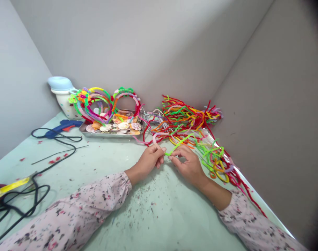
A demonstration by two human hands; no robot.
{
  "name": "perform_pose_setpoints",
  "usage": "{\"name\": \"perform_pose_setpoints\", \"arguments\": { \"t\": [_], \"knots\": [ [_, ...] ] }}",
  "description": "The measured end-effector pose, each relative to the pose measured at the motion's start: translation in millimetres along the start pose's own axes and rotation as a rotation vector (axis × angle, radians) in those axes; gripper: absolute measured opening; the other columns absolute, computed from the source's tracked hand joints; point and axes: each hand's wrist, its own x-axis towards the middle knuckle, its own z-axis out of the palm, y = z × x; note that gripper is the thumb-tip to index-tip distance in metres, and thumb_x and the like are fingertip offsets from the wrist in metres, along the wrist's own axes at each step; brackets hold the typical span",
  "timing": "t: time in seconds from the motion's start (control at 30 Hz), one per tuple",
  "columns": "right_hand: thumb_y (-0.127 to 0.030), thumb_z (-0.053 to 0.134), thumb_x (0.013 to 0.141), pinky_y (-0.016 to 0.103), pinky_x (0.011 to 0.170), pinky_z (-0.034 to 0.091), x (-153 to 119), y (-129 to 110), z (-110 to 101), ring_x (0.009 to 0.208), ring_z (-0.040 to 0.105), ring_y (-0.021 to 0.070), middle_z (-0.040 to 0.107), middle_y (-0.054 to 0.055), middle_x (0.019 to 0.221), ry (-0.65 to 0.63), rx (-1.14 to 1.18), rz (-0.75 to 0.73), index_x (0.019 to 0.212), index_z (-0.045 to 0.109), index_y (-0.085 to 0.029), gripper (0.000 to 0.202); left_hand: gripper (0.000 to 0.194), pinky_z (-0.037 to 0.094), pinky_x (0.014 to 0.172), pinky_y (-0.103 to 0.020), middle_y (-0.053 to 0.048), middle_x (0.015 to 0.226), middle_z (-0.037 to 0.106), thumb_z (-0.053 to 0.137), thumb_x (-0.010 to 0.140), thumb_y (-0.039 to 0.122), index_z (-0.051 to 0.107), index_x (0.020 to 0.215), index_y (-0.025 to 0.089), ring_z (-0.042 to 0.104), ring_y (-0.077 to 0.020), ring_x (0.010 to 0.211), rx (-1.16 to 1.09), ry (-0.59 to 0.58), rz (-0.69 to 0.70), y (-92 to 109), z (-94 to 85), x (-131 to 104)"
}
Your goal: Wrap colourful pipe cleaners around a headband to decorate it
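Note:
My left hand (153, 157) pinches a curved piece wrapped in pale pink fuzzy stem (156, 138), near its lower end. A bright green pipe cleaner (182, 141) meets that end between my two hands, and its free part rises to the upper right. My right hand (186, 162) holds the green pipe cleaner between thumb and fingers, close to my left fingertips. Both hands are just above the pale green table (159, 216). The far end of the pink piece lies over the loose pipe cleaners behind.
A metal tray (110, 135) holds shells (123, 125) and colourful wrapped headbands (126, 94). Left of it are a lidded cup (67, 101), a blue glue gun (59, 128) and black cable (37, 188). Many pipe cleaners (185, 111) lie at the back and right, near grey walls.

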Motion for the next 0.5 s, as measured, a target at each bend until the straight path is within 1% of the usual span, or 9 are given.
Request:
{"name": "perform_pose_setpoints", "arguments": {
  "t": [0.17,0.5],
  "knots": [
    [-0.020,0.064,0.079,0.032,0.070,0.043,0.8,1.4,0.2,0.076,0.053,0.0175,0.057,0.002,0.078,0.010,-0.008,-0.002,0.077,0.061,-0.021,0.004,0.029,0.029,0.038,-0.018,0.006,0.051,0.050,0.054,0.082,0.039,0.043,0.066,0.017,0.039,-0.0039,0.036,-0.014,0.003,0.001,-1.1,-0.3,0.4],
    [-0.020,0.063,0.081,0.033,0.074,0.044,0.1,2.2,0.5,0.080,0.054,0.0182,0.058,0.002,0.081,0.004,0.015,0.002,0.079,0.061,-0.022,0.003,0.029,0.028,0.038,-0.018,0.006,0.051,0.050,0.054,0.082,0.038,0.042,0.066,0.017,0.039,-0.0041,0.036,-0.025,0.005,0.001,-0.8,0.2,-0.3]
  ]
}}
